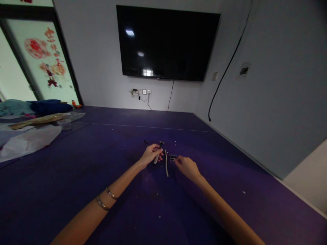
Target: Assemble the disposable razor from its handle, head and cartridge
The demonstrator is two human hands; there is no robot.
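My left hand [152, 153] is closed around a razor [156, 159] with a pale handle and a small T-shaped head pointing away from me. At its right, a thin cream-coloured strip [166, 165] lies lengthwise on the purple surface. My right hand [187, 166] has its fingers drawn together at the near right edge of a small dark, partly clear case [173, 157]. Whether the fingertips grip that case or only touch it is too small to make out. A little black piece [145, 141] lies beyond my left hand.
White specks [175, 143] are scattered over the purple surface [114, 143]. Plastic bags [33, 141] and folded cloth [51, 106] lie at the far left. A television [168, 44] hangs on the back wall, and a black cable [224, 73] dangles along the right wall.
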